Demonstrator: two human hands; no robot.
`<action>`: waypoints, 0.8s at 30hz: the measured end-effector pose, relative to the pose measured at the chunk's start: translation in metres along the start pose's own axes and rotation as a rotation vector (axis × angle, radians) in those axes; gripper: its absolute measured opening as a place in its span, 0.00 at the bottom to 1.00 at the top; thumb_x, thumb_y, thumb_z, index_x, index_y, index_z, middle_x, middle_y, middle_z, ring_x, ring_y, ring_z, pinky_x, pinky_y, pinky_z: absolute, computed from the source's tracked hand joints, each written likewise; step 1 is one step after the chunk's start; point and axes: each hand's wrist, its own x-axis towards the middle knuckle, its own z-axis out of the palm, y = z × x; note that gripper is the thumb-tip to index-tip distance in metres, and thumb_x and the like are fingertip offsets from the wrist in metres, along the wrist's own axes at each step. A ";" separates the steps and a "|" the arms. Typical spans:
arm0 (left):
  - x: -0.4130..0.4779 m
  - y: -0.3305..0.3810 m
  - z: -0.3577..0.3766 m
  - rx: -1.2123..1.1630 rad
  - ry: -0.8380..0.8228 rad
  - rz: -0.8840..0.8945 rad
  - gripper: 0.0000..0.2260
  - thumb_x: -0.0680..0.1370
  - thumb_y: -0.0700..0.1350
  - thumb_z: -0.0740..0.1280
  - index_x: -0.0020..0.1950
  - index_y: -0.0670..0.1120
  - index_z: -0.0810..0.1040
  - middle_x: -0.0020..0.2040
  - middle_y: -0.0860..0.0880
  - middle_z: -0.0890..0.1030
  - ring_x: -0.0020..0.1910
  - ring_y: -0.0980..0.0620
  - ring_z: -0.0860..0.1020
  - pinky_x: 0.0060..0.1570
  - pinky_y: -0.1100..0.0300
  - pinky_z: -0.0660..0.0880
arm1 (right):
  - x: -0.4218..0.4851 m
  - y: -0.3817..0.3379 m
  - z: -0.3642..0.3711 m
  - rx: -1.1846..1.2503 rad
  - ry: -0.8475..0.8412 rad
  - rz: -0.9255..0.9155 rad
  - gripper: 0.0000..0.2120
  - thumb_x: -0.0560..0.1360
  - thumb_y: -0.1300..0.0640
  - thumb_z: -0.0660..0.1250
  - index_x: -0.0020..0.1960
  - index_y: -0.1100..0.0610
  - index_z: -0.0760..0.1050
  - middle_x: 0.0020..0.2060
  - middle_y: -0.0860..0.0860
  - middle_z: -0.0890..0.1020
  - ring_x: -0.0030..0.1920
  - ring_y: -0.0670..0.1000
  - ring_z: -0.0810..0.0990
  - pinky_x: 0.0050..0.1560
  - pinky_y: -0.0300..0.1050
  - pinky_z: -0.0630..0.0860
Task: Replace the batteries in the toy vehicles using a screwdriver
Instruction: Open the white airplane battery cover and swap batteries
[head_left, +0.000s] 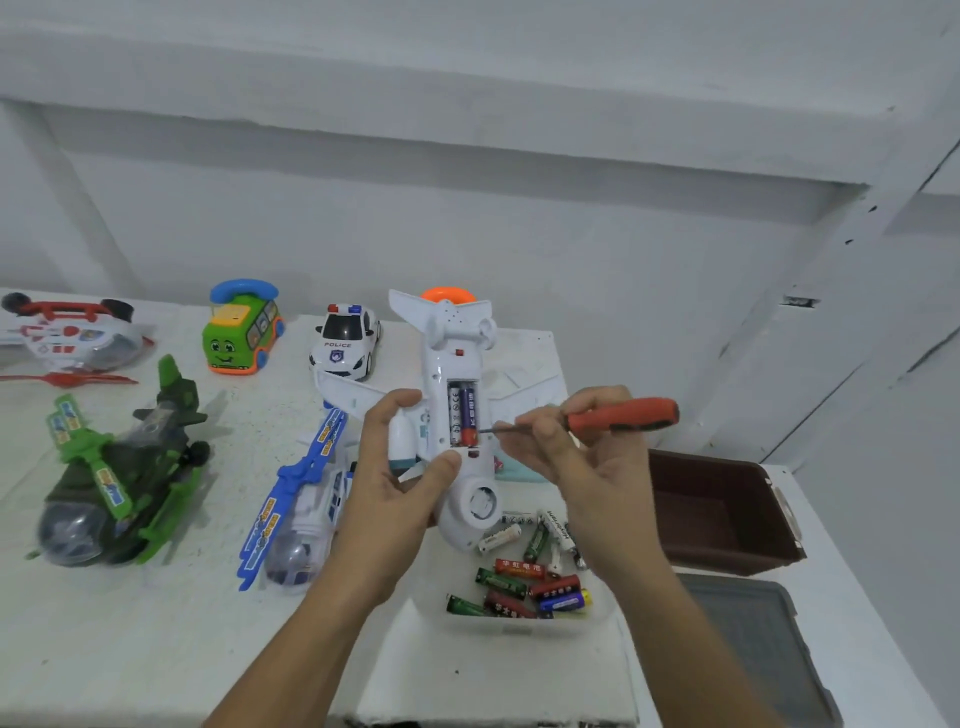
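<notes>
Fingers (387, 410) of the left hand (395, 483) curl round one side of the white toy plane (435, 364), with the thumb pressed against the other side just below the open battery slot (462, 413). This holds the plane belly-up and steady over the table (156, 649). The right hand (576, 467) pinches the screwdriver (621, 415) low on its metal shaft, the red handle jutting out to the right, and the tip sits at the lower end of the batteries (467, 410) still seated in the slot. Gripping so near the tip likely gives fine control for levering a cell out rather than turning a screw. The slot's cover is off, though I cannot tell where it lies. Directly beneath the plane is a clear tray (514, 626) of loose batteries (524, 577) in red, green, blue and white. It sits close, probably so a freed cell drops in and a fresh one is within reach. To the right are a brown bin (737, 556) and a grey lid (753, 639). The other toys are set apart on the white, lightly speckled table: a green helicopter (119, 488), a blue and white helicopter (306, 514), a green bus (241, 330), a police car (345, 340) and a red and white helicopter (72, 335) on its back. Behind them rises a plain pale grey wall (519, 208) with a ledge across it.
</notes>
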 end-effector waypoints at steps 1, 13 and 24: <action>-0.001 0.000 0.001 -0.011 0.012 -0.003 0.22 0.79 0.36 0.66 0.62 0.61 0.67 0.47 0.54 0.85 0.41 0.54 0.84 0.38 0.53 0.81 | -0.003 0.003 0.002 -0.008 -0.027 -0.036 0.08 0.74 0.65 0.66 0.50 0.60 0.68 0.44 0.66 0.80 0.47 0.61 0.85 0.51 0.52 0.82; -0.006 -0.002 0.007 -0.056 0.054 -0.024 0.21 0.79 0.35 0.65 0.61 0.61 0.67 0.49 0.51 0.85 0.40 0.49 0.84 0.39 0.48 0.81 | -0.007 0.023 -0.008 -0.441 -0.241 -0.316 0.07 0.76 0.62 0.64 0.46 0.50 0.75 0.45 0.46 0.81 0.51 0.47 0.82 0.52 0.38 0.78; 0.006 0.007 0.015 -0.041 0.050 0.029 0.22 0.79 0.36 0.66 0.61 0.62 0.68 0.47 0.54 0.85 0.43 0.45 0.81 0.45 0.34 0.77 | -0.008 0.025 0.003 -0.099 -0.115 -0.615 0.18 0.78 0.64 0.65 0.54 0.41 0.76 0.48 0.59 0.80 0.51 0.63 0.83 0.49 0.62 0.80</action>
